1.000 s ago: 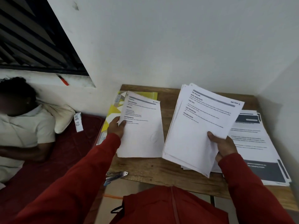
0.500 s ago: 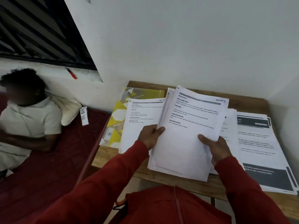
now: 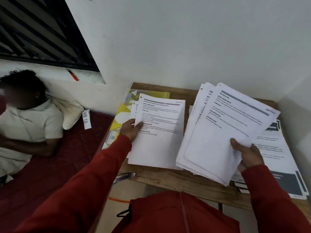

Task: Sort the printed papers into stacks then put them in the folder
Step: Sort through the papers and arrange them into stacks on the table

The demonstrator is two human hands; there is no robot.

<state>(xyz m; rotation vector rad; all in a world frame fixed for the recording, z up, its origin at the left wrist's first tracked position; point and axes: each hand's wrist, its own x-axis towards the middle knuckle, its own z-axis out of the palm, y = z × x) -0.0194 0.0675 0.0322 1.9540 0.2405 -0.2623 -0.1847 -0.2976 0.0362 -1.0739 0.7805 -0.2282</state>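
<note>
The printed papers are split three ways just now: a thick unsorted sheaf (image 3: 217, 140) in my right hand (image 3: 247, 153), a small left stack (image 3: 158, 132) lying on the wooden table (image 3: 181, 180), and a right-hand stack with dark header bars (image 3: 276, 148) flat beneath and beyond the sheaf. My right hand pinches the sheaf at its lower right corner, thumb on top and fingers curled under, holding it tilted and fanned above the table. My left hand (image 3: 131, 130) has the top sheet of the left stack at its left edge, thumb on the page, the other fingers under it; whether the sheet already lies flat I cannot tell. The yellow patterned folder (image 3: 121, 113) lies partly under that stack, against the wall, not yet filled. I judge I am in the sorting step, dealing sheets off the sheaf by their headings, with much of the sheaf to go. Next I should let go of this sheet squarely on its stack, then bring my left hand to the sheaf's top page, read its heading and peel off only that one. The fanned sheaf may slip from a corner hold.
</note>
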